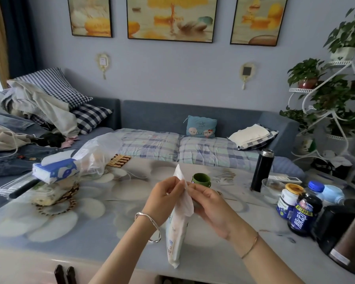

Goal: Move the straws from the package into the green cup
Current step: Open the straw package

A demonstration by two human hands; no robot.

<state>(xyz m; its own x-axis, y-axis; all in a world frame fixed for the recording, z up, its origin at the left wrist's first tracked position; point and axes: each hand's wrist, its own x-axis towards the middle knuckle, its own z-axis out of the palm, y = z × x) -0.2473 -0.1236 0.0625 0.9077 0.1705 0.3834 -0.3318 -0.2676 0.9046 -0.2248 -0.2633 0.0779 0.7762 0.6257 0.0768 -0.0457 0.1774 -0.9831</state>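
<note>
Over the desk (70, 232), left hand (164, 194) and right hand (210, 203) are pinching the package (173, 240) top; each grip is clamping soft, light, likely slippery film.

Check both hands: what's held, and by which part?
The white straw package, held by its upper end. The left hand and the right hand each pinch one side of the top flap with their fingers.

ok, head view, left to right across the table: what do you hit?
Tissue pack → clear plastic bag → straw package, held up in both hands → green cup → black thermos → dark blue drink bottle → kettle.
</note>
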